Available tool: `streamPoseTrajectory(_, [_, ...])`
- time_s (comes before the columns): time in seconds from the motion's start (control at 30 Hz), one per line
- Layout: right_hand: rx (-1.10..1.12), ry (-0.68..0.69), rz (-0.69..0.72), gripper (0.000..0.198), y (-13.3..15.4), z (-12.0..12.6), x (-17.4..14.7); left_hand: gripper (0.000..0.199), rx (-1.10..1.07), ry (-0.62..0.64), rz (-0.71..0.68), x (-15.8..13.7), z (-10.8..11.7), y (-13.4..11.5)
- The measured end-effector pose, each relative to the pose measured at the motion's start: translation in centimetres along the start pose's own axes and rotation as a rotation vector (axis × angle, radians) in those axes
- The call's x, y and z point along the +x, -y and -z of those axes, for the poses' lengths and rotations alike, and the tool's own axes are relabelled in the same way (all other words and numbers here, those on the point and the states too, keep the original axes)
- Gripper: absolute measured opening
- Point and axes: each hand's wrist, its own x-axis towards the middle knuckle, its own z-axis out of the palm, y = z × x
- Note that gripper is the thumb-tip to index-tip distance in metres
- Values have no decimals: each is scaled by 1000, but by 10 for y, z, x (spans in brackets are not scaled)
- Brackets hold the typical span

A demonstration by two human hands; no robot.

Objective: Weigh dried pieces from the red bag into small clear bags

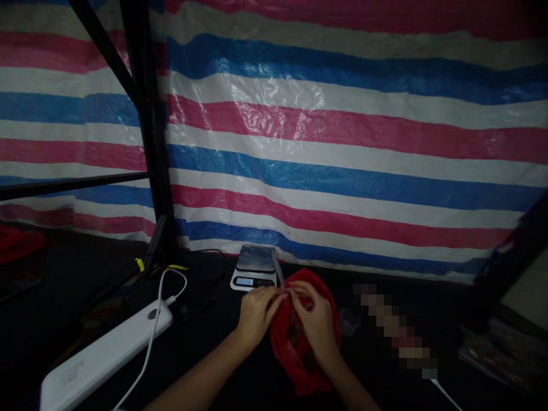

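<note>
A pale, see-through strip of plastic, perhaps the edge of a small bag, stands up between my fingertips. My left hand pinches it from the left, thumb against fingers. From the right, my right hand pinches at the same spot, its fingertips almost touching the left ones. Below both hands lies an open red plastic bag with dark brownish contents, hard to make out in the dim light. Just behind my left hand sits a small white digital scale with a grey plate and lit display.
A small clear plastic cup is right of the red bag. At left lies a long white device with a white cable. Clear packages lie far right. A black metal frame and striped tarpaulin stand behind.
</note>
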Motion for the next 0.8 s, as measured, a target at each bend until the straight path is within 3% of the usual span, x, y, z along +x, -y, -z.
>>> streamPoseTrajectory(0.1, [-181, 39, 40, 17, 1, 4, -1, 23, 46, 0, 37, -1, 2, -4])
streamPoseTrajectory(0.27, [-235, 182, 154, 23, -1, -1, -7, 22, -43, 27, 63, -3, 3, -6])
streamPoseTrajectory(0.57, [-426, 100, 205, 24, -5, 4, -6, 18, -176, 103, 83, -2, 0, -6])
streamPoseTrajectory(0.8, [-490, 123, 303, 22, -4, 6, -8, 18, -180, 51, 105, -3, -1, -7])
